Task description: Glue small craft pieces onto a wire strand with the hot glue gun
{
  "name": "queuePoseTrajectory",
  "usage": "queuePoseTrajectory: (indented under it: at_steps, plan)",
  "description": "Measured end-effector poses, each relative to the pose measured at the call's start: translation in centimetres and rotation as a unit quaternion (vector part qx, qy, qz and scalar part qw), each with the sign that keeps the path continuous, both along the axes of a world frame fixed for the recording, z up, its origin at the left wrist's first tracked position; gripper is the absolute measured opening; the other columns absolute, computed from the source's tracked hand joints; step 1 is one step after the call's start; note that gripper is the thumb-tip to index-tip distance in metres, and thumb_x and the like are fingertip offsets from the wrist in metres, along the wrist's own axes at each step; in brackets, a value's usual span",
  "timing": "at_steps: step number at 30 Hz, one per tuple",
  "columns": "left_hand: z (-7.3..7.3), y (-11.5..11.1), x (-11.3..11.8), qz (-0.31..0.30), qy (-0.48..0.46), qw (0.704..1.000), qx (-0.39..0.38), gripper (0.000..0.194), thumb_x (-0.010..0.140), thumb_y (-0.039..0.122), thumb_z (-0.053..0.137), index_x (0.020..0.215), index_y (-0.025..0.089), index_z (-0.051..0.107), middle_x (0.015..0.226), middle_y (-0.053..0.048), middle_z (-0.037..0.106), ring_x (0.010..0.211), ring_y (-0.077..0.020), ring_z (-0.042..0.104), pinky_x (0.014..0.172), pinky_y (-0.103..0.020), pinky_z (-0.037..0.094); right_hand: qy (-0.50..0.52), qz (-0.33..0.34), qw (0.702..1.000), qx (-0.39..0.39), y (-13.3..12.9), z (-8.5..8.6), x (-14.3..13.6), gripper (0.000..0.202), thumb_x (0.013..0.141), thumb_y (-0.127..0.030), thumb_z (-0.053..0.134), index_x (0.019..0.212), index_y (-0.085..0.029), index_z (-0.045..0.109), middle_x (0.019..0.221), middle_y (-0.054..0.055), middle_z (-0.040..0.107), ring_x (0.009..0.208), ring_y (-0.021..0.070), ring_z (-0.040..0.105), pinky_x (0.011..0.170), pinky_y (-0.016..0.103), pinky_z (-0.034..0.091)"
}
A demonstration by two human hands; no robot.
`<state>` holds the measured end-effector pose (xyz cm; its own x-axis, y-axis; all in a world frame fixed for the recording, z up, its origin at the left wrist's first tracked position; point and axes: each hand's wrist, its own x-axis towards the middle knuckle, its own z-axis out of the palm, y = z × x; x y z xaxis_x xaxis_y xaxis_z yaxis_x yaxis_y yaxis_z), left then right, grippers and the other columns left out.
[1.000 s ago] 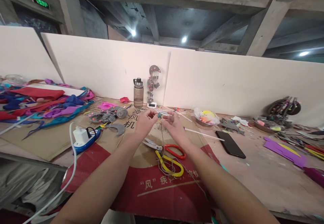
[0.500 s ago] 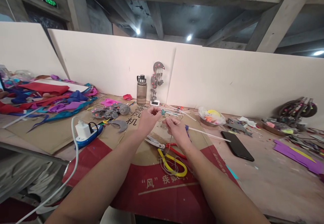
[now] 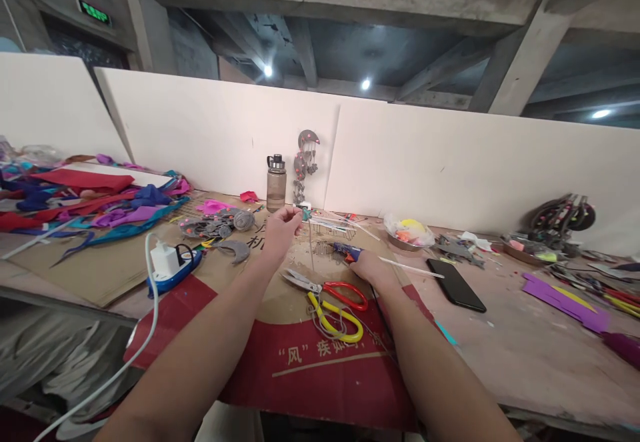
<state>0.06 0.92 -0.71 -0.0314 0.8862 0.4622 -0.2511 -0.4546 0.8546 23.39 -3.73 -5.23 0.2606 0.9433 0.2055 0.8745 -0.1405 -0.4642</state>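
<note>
My left hand (image 3: 283, 232) is closed in a pinch on a small green piece (image 3: 306, 215), held above the cardboard. A thin grey string (image 3: 311, 245) hangs from that piece. My right hand (image 3: 373, 270) is wrapped round a blue glue gun (image 3: 349, 251), whose nozzle points left; a long white glue stick (image 3: 413, 267) sticks out behind it. Between my forearms lie scissors (image 3: 327, 302) with one red and one yellow handle, loose grey string tangled over the yellow one. They rest on a cardboard sheet (image 3: 320, 375) printed in dark red.
At the back stand a water bottle (image 3: 276, 185) and a grey hanging ornament (image 3: 306, 152) before white boards. Left are a white charger (image 3: 165, 260), grey yarn (image 3: 244, 220) and coloured felt (image 3: 90, 179). A phone (image 3: 457, 287) and a filled bowl (image 3: 409, 237) lie right.
My right hand has left the string near my left hand, moved right and down, and taken hold of the glue gun. My left hand still holds the green piece; the view has shifted slightly.
</note>
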Motion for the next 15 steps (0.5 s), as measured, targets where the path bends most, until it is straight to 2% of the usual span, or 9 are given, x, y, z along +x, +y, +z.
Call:
queuePoseTrajectory:
  at_steps: [4,9,11,13,15]
  plan:
    - [-0.1,0.2,0.0,-0.005,-0.016,1.000,-0.014,0.019,0.068,0.031,0.066,0.078,0.015,0.062,0.061,0.003,0.057,0.050,-0.0065,0.048,0.046,-0.019,0.037,0.038,-0.020,0.999,0.008,-0.5,1.0,-0.8,0.011,0.068,-0.028,0.064,0.066,-0.018,0.064,0.056,0.007,0.064,0.056,0.0218,0.062,0.054,0.031,0.046]
    - [-0.1,0.4,0.0,-0.007,-0.041,0.998,-0.036,0.021,0.065,0.031,0.068,0.076,0.014,0.062,0.062,0.003,0.057,0.050,-0.0064,0.049,0.046,-0.020,0.037,0.157,0.004,0.981,0.114,-0.1,2.2,-2.1,0.021,0.073,-0.033,0.058,0.088,-0.019,0.059,0.074,0.008,0.069,0.062,0.0214,0.064,0.054,0.032,0.050]
    - [-0.1,0.5,0.0,-0.007,-0.048,0.998,-0.041,0.021,0.064,0.031,0.068,0.075,0.015,0.061,0.062,0.003,0.057,0.050,-0.0064,0.049,0.047,-0.019,0.038,0.264,0.032,0.951,0.161,0.0,2.5,-3.0,0.027,0.073,-0.032,0.056,0.098,-0.021,0.052,0.079,0.007,0.068,0.062,0.0203,0.064,0.052,0.032,0.051]
    - [-0.2,0.7,-0.1,-0.006,-0.052,0.998,-0.045,0.021,0.064,0.032,0.068,0.075,0.015,0.061,0.062,0.003,0.057,0.051,-0.0066,0.049,0.047,-0.019,0.038,0.369,0.094,0.903,0.200,-0.3,3.0,-4.0,0.032,0.074,-0.033,0.058,0.102,-0.023,0.046,0.082,0.005,0.066,0.062,0.0189,0.062,0.050,0.031,0.051]
    - [-0.3,0.7,-0.1,-0.001,-0.055,0.997,-0.047,0.021,0.064,0.031,0.069,0.073,0.015,0.061,0.061,0.002,0.057,0.051,-0.0068,0.049,0.047,-0.019,0.039,0.410,0.162,0.871,0.218,-1.2,3.8,-5.0,0.032,0.075,-0.037,0.059,0.101,-0.024,0.044,0.086,0.003,0.065,0.061,0.0162,0.059,0.048,0.029,0.048]
